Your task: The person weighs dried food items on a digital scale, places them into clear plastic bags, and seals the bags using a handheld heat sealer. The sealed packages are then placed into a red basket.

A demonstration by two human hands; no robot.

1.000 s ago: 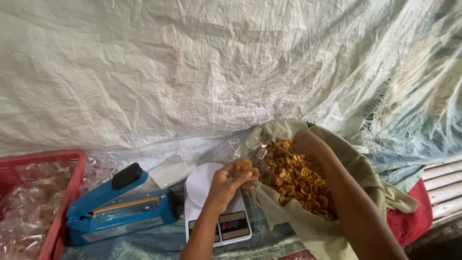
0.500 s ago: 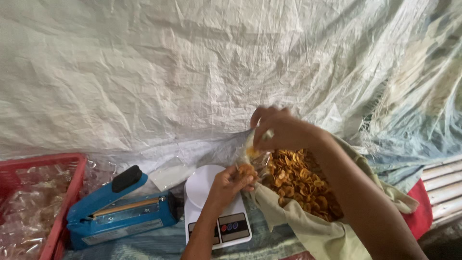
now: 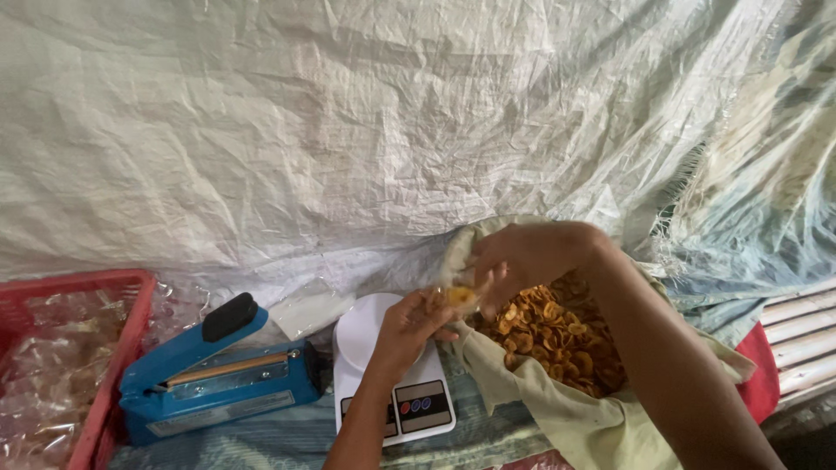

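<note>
Above a white scale point(image 3: 394, 365), the left hand point(image 3: 409, 326) and right hand point(image 3: 522, 257) both pinch chips point(image 3: 459, 297) beside the open chip sack point(image 3: 557, 409).

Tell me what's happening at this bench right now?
A person's two hands meet over a white kitchen scale. The left hand holds what looks like a small clear bag, and the right hand brings golden chips to it from the open cloth sack of chips. A blue heat sealer sits left of the scale, beside a red crate of filled clear packets.
</note>
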